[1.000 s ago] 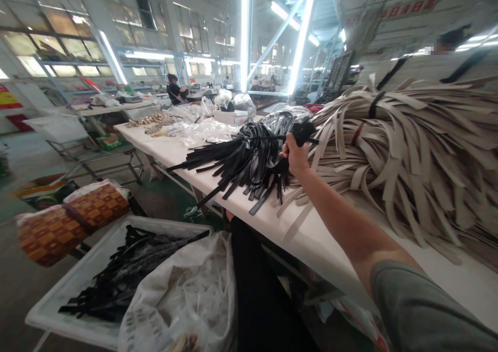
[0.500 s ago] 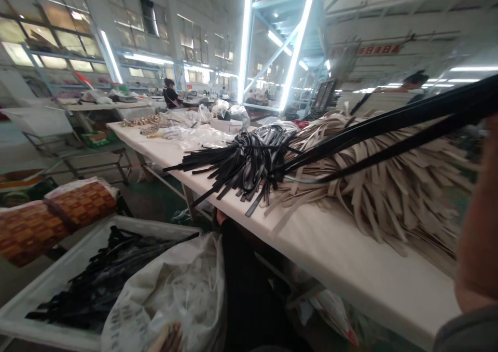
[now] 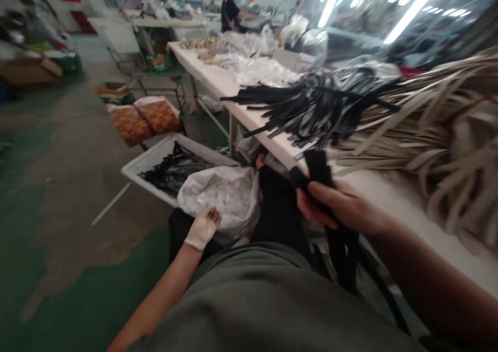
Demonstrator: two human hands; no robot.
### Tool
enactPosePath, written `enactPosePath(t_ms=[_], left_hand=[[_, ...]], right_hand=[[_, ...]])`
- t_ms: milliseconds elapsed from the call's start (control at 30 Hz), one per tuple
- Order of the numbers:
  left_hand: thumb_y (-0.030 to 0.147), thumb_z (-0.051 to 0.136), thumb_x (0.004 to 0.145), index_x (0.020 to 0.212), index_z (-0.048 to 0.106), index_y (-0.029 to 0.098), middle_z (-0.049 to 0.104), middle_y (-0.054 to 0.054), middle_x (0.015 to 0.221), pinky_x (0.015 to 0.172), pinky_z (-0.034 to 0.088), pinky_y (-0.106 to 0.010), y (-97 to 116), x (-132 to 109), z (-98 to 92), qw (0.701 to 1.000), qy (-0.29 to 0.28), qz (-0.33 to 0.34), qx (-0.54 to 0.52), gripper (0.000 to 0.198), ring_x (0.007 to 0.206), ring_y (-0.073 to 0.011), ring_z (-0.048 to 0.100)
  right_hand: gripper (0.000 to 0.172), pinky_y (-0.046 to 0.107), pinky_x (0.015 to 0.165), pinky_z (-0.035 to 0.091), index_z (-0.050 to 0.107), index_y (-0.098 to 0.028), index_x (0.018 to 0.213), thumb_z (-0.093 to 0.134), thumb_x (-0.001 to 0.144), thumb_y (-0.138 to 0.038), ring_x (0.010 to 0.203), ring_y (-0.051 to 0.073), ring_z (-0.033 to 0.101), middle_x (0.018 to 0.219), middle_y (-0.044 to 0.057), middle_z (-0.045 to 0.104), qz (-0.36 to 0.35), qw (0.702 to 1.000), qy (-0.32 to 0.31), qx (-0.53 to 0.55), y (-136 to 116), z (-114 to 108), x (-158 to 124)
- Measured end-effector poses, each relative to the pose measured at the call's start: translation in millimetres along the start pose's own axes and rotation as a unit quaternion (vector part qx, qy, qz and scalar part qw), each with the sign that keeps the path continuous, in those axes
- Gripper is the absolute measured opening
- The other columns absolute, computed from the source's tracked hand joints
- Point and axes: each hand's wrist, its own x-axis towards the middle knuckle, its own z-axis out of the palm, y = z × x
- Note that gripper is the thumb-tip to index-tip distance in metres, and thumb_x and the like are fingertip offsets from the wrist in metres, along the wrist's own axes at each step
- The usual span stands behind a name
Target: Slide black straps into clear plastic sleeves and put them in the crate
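My right hand [image 3: 336, 204] is closed around a bunch of black straps [image 3: 317, 167], held over my lap beside the white table [image 3: 373, 186]; the loose ends hang down past my wrist. A heap of black straps [image 3: 315, 103] lies on the table ahead, next to a large pile of beige straps [image 3: 439, 118]. My left hand [image 3: 202, 227], in a pale glove, rests with fingers curled on the edge of a white plastic bag [image 3: 221, 193] by my left knee. Whether those fingers grip the bag is unclear.
A white tray [image 3: 140, 167] with black strap pieces sits on the floor left of the bag. Behind it stands a stool with orange patterned cushions [image 3: 142, 118]. Clear bags and metal parts [image 3: 249, 61] cover the far table end. A person [image 3: 231, 12] works in the background.
My right hand has pulled a bunch of black straps off the table heap and brought it down over my lap. The view has tilted downward, and my left hand now shows at the bag.
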Motion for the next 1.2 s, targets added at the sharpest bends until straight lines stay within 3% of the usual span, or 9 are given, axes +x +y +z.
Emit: enactPosePath(t_ms=[67,100,167,267,567,800,1000,1200], left_hand=[[0.017,0.054,0.093,0.07,0.059,0.016,0.064,0.002,0.064,0.065,0.053,-0.025,7,-10,0.9,0.999,-0.009,0.012,-0.028,0.024,0.058,-0.0097,0.063],[0.018,0.056,0.093,0.072,0.061,0.016,0.066,0.001,0.068,0.067,0.053,-0.025,10,-14,-0.2,0.999,-0.01,0.022,-0.037,0.021,0.061,-0.0101,0.065],[0.02,0.059,0.091,0.077,0.063,0.017,0.069,0.001,0.074,0.07,0.052,-0.026,13,-19,-4.3,0.998,-0.01,0.033,-0.049,0.015,0.066,-0.0107,0.066],[0.022,0.061,0.09,0.081,0.064,0.018,0.07,0.001,0.078,0.073,0.051,-0.025,11,-22,-9.8,0.998,-0.002,0.035,-0.051,0.011,0.069,-0.0103,0.067],[0.029,0.073,0.08,0.08,0.064,0.017,0.07,0.001,0.076,0.068,0.047,-0.023,-19,-7,-5.4,0.997,-0.024,0.061,0.031,0.015,0.071,-0.0113,0.066],[0.029,0.083,0.067,0.082,0.065,0.018,0.07,0.001,0.077,0.069,0.046,-0.025,-25,2,-15.4,0.998,-0.035,0.042,0.038,0.025,0.069,-0.0111,0.063],[0.029,0.083,0.067,0.079,0.065,0.018,0.068,0.001,0.074,0.068,0.045,-0.025,-27,4,-18.5,0.999,-0.013,0.015,0.037,0.024,0.066,-0.0111,0.061],[0.029,0.08,0.073,0.081,0.066,0.019,0.067,0.0,0.073,0.071,0.049,-0.026,-32,-3,-15.0,0.999,-0.001,-0.023,0.04,0.019,0.066,-0.0122,0.061]], right_hand=[[0.047,0.022,0.044,0.04,0.06,-0.015,0.066,0.049,0.092,-0.053,0.043,0.01,0.052,0.054,0.0,0.057,0.017,0.989,-0.144,0.037,13,64,20],[0.045,0.022,0.043,0.038,0.056,-0.017,0.064,0.051,0.09,-0.052,0.041,0.009,0.05,0.052,-0.001,0.057,0.021,0.981,-0.184,0.05,20,93,28],[0.037,0.022,0.045,0.04,0.053,-0.018,0.066,0.055,0.087,-0.049,0.042,0.01,0.052,0.055,-0.001,0.06,0.024,0.978,-0.202,0.051,33,139,39],[0.033,0.022,0.048,0.043,0.052,-0.019,0.068,0.052,0.089,-0.045,0.043,0.011,0.056,0.056,-0.002,0.061,0.016,0.978,-0.205,0.025,48,170,48],[0.024,0.023,0.046,0.042,0.054,-0.021,0.077,0.048,0.091,-0.038,0.041,0.013,0.059,0.057,-0.003,0.063,0.032,0.98,-0.179,-0.086,59,181,60],[0.022,0.023,0.05,0.041,0.056,-0.021,0.086,0.046,0.094,-0.038,0.045,0.013,0.06,0.063,-0.002,0.067,0.058,0.973,-0.182,-0.132,67,187,69],[0.024,0.023,0.054,0.039,0.06,-0.019,0.09,0.047,0.095,-0.038,0.052,0.014,0.062,0.069,0.003,0.07,0.044,0.955,-0.195,-0.218,63,186,70],[0.024,0.023,0.055,0.038,0.061,-0.019,0.086,0.046,0.095,-0.036,0.056,0.014,0.062,0.071,0.004,0.07,0.029,0.953,-0.198,-0.227,61,188,72]])
